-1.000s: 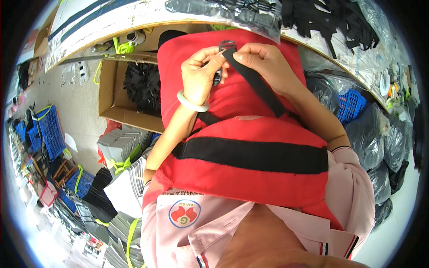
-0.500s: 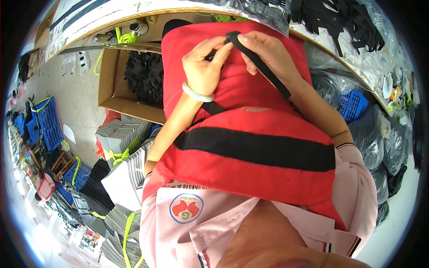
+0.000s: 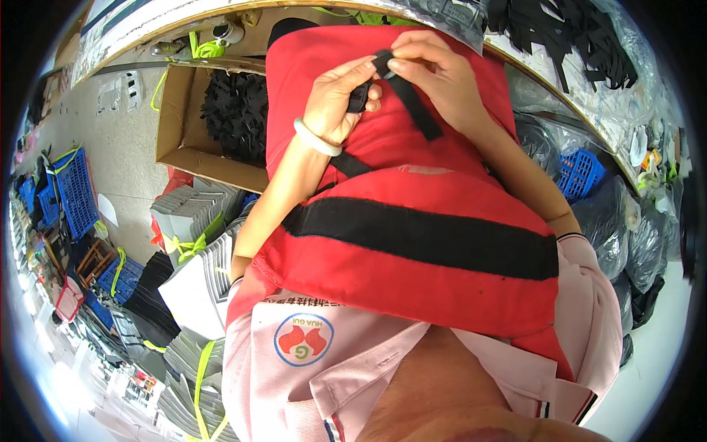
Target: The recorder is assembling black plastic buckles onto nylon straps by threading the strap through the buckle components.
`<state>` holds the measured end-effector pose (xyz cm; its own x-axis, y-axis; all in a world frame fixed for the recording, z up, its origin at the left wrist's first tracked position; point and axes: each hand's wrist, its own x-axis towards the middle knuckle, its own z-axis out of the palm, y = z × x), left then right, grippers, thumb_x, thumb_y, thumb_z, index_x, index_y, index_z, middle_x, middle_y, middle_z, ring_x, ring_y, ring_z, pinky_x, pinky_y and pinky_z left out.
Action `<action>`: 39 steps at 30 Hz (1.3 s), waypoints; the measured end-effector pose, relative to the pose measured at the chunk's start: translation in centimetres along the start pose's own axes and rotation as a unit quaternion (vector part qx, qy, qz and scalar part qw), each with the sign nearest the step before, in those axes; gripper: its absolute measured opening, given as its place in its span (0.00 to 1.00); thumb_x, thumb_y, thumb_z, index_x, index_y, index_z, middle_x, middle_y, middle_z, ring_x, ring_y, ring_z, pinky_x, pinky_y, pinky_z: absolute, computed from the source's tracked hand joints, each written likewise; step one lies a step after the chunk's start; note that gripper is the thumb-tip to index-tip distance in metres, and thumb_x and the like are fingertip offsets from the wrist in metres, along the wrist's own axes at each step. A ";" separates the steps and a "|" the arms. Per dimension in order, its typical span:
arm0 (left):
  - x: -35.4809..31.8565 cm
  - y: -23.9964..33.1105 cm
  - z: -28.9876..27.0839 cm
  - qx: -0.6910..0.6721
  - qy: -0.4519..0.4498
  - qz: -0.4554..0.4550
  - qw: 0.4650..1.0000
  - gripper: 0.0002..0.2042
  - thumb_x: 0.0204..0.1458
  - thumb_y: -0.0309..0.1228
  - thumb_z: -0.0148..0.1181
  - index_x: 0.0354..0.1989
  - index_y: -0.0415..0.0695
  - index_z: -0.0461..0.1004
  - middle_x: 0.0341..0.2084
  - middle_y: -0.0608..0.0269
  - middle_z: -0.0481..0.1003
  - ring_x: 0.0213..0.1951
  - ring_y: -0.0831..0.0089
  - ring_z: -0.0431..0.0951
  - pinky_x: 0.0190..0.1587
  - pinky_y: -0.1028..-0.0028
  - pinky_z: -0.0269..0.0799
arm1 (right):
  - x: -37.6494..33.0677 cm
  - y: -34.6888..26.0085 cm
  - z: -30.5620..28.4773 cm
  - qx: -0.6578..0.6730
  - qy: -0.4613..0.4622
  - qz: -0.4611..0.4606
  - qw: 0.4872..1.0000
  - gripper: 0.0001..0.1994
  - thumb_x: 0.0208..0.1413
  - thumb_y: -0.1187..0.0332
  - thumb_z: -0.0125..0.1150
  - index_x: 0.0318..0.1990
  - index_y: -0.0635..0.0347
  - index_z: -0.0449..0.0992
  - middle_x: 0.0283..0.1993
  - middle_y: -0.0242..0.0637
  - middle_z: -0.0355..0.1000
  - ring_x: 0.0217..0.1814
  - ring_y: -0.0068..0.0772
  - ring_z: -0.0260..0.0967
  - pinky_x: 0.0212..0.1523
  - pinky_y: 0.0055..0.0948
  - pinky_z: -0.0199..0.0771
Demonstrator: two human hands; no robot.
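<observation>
Both hands (image 3: 390, 81) pinching black strap (image 3: 412, 107) — red vest (image 3: 420, 295)

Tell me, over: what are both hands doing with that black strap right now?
Left hand grips black buckle. Right hand pinches black strap end at the buckle. Both rest on red padded vest. Nothing blocking.

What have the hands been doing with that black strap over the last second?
Both hands have slid up toward the top edge of the red padded piece. The right hand now pinches the end of the black strap at its fingertips, and the left hand has closed over the black buckle, which showed openly before. The red piece still lies on the lap, the cardboard box beside it.
</observation>
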<state>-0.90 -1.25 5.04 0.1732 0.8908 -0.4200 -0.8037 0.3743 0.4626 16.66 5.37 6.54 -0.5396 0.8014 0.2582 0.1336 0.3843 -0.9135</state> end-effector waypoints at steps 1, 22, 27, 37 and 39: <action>-0.2 0.3 0.5 0.052 0.018 0.030 0.998 0.11 0.58 0.26 0.55 0.43 0.30 0.74 0.30 0.56 0.77 0.22 0.72 0.75 0.19 0.79 0.71 | 0.0 -1.2 0.1 0.002 -0.005 0.002 1.000 0.09 0.59 0.68 0.59 0.43 0.62 0.75 0.38 0.29 0.72 0.34 0.15 0.67 0.37 0.17 0.68; -0.8 -1.2 2.5 0.294 0.095 0.229 0.923 0.06 0.53 0.23 0.61 0.38 0.36 0.77 0.23 0.63 0.76 0.18 0.84 0.70 0.17 0.82 0.71 | -0.3 -2.2 -0.9 0.147 -0.057 0.307 0.938 0.10 0.57 0.64 0.61 0.33 0.63 0.74 0.23 0.29 0.71 0.19 0.14 0.66 0.19 0.15 0.67; -0.8 -0.7 1.5 0.289 0.081 0.237 0.924 0.07 0.49 0.20 0.63 0.38 0.37 0.79 0.26 0.65 0.76 0.23 0.84 0.71 0.22 0.83 0.70 | -0.1 -2.9 0.1 0.251 0.034 0.257 0.933 0.12 0.59 0.62 0.59 0.39 0.63 0.74 0.26 0.30 0.71 0.25 0.15 0.69 0.25 0.16 0.70; -3.2 0.3 1.7 0.409 0.003 0.263 0.874 0.07 0.47 0.15 0.62 0.34 0.36 0.80 0.34 0.65 0.71 0.24 0.83 0.72 0.23 0.85 0.68 | 0.7 -1.7 -1.7 0.177 -0.130 0.267 0.938 0.09 0.60 0.65 0.57 0.40 0.62 0.76 0.31 0.28 0.72 0.28 0.16 0.68 0.35 0.17 0.72; -3.4 0.3 1.8 0.405 -0.010 0.269 0.874 0.07 0.47 0.15 0.62 0.34 0.36 0.80 0.34 0.65 0.71 0.24 0.83 0.72 0.23 0.85 0.68 | 0.8 -1.6 -1.2 0.183 -0.027 0.230 0.955 0.07 0.58 0.68 0.59 0.40 0.61 0.75 0.33 0.28 0.73 0.31 0.16 0.69 0.36 0.17 0.71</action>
<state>-0.68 -3.72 8.02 -0.0892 0.9953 0.0390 -0.1074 -0.0485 0.9930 16.98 5.92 8.56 -0.5381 0.8179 -0.2037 0.0716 -0.1965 -0.9779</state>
